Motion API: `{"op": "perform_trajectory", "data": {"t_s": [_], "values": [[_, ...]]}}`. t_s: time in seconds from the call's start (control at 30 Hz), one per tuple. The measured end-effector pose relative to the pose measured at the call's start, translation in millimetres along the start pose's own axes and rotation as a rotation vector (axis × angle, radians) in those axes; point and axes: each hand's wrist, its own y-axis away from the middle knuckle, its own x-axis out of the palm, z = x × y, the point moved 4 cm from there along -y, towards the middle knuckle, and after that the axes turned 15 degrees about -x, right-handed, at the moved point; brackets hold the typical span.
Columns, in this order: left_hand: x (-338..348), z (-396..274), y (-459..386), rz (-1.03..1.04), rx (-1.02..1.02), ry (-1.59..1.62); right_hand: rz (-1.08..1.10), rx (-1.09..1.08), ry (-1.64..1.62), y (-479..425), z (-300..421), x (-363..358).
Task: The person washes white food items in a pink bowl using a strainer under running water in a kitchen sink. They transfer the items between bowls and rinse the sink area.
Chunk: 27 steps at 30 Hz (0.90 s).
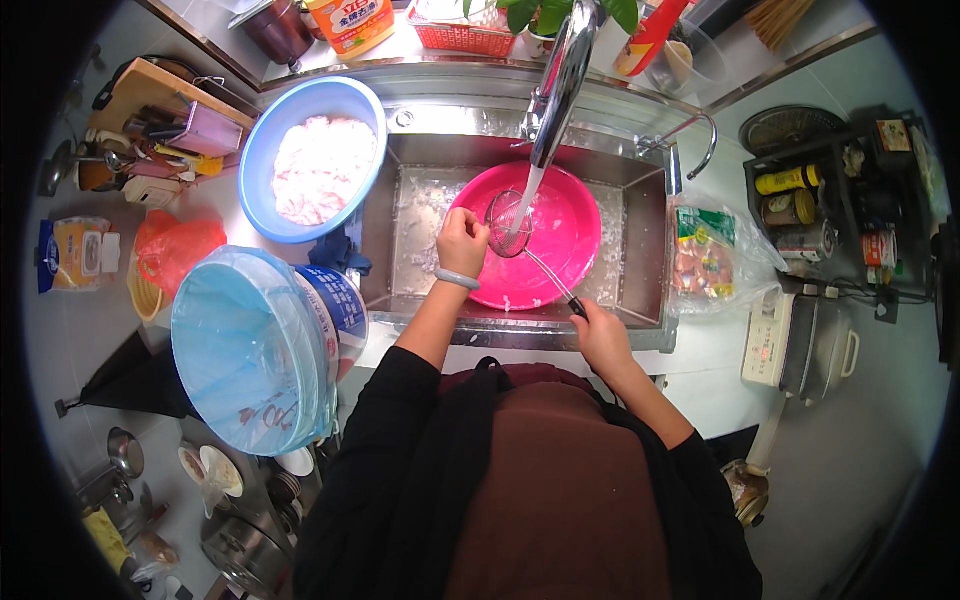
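Note:
My right hand (603, 337) grips the black handle of a wire-mesh strainer (510, 225). The strainer is held over a bright pink plastic basin (574, 244) in the stainless steel sink. My left hand (462, 244), with a pale bangle at the wrist, has its fingers curled by the strainer's left rim. Whether those fingers pinch the rim or something small cannot be told. Water runs from the chrome faucet (561, 82) into the mesh. Pale scraps lie on the sink floor (416, 217) around the basin.
A blue basin (251, 157) of pale, raw-looking pieces stands left of the sink. Nearer is a bin with a blue plastic liner (232, 360). Right of the sink sits a clear bag of packaged food (705, 251). A red basket (465, 37) rests on the ledge behind.

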Motion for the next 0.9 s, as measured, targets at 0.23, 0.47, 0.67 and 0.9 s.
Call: {"op": "perform_trajectory", "data": {"t_s": [0.23, 0.47, 0.67, 0.9], "values": [[13, -12, 18, 0.152, 0.241, -0.002, 0.036, 0.023, -0.014, -2, 1, -2], [23, -20, 26, 0.088, 0.388, -0.197, 0.021, -0.037, 0.097, 2, 2, 4], [31, -14, 22, 0.032, 0.297, -0.140, 0.019, -0.061, 0.187, 2, 7, 6], [30, -1, 17, 0.080, 0.107, -0.132, -0.003, -0.035, 0.060, 4, 0, 8]]}}
